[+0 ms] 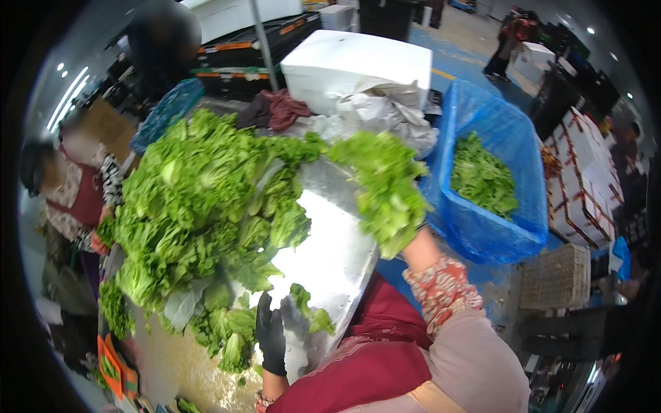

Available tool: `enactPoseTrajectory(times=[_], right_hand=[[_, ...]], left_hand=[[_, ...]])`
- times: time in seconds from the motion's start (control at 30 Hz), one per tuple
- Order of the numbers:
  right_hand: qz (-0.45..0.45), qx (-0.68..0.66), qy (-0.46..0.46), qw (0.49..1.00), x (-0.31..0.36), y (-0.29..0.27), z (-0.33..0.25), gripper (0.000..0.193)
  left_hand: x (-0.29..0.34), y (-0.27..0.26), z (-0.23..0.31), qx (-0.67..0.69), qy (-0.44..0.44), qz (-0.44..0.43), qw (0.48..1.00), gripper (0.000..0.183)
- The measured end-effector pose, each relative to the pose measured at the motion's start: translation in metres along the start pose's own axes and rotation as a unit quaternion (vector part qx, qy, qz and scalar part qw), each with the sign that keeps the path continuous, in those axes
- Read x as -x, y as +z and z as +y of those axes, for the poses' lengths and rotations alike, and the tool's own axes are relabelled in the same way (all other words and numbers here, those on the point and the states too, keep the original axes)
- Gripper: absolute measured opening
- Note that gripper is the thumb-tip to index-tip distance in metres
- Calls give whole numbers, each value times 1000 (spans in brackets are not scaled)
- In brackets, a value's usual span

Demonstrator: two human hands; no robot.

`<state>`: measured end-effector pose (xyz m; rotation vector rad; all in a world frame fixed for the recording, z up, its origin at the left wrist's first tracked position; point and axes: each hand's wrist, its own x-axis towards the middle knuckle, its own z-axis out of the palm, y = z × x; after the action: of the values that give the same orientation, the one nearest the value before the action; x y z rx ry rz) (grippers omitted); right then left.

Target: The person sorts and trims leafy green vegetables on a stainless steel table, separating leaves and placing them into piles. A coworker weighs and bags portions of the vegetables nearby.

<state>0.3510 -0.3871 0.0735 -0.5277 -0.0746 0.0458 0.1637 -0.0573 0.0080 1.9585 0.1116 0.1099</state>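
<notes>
On the counter (330, 241) a big lettuce pile (200, 199) is left, bin (482, 227) part full; your right hand (413, 230) grips a lettuce bunch (385, 186) held up beside the bin, gloved left hand (270, 334) rests open by scraps.

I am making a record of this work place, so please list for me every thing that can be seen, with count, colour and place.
lettuce pile: one big heap, green, on the table's left and middle
metal table: one, silver, centre
lettuce bunch: one, green, held up right of the pile
lined crate: one, blue liner, right of the table, holds green leaves
foam box: one, white, behind the table
crumpled paper: some, white, in front of the foam box
co-worker: one, patterned sleeves, far left
left hand: black glove, beside loose leaves at the near table edge
right hand: mostly hidden, fingers shut on the lettuce bunch
</notes>
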Motion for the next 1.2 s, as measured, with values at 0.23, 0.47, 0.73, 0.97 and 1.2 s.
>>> enactPoseTrajectory(times=[0.23,0.47,0.73,0.97,1.2], right_hand=[[386,354,-179,833,2,-155,-244,66],[611,650,140,430,91,-322,-394,80],[44,681,2,731,-14,-45,-63,35],[-322,840,84,428,40,63,248,107],[-241,749,77,612,-1,6,287,63]], left_hand=[[27,5,-23,205,-173,-50,962,40],[39,-2,-22,80,-63,-73,992,37],[72,9,-52,-101,87,32,991,30],[88,18,-16,17,-30,50,998,36],[138,8,-29,-120,27,132,984,25]])
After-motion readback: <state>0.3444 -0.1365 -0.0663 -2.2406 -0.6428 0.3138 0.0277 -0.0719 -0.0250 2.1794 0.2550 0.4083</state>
